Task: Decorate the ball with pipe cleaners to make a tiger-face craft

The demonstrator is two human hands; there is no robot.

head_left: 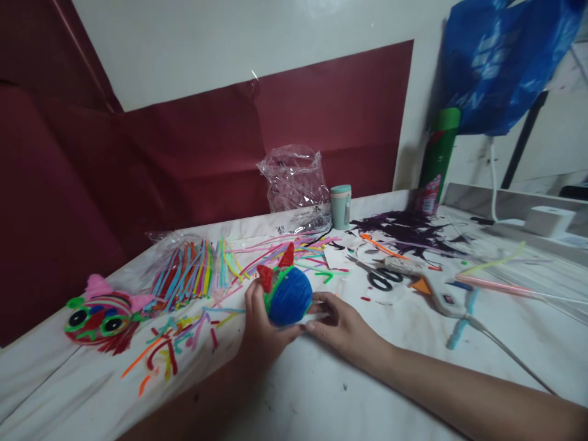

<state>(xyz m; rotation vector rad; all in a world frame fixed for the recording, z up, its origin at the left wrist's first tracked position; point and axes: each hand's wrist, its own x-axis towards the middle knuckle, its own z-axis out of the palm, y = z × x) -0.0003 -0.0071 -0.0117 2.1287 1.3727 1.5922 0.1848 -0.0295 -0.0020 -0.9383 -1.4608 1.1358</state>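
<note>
Your left hand (263,326) has its grip clamped on the blue ball (291,296), the hub of your clock, just below mid-view. Your right hand (339,324) is at its four o'clock edge; whether that grip is closed, I cannot tell. On the tabletop (367,392), the glue gun (446,297) lies at three, the big-eyed figure (97,318) at nine.

Mint lidded cup (340,208) beside clear plastic bag (294,180), green can (438,153) near blue bag (500,67), maroon wall covering (340,116)
</note>
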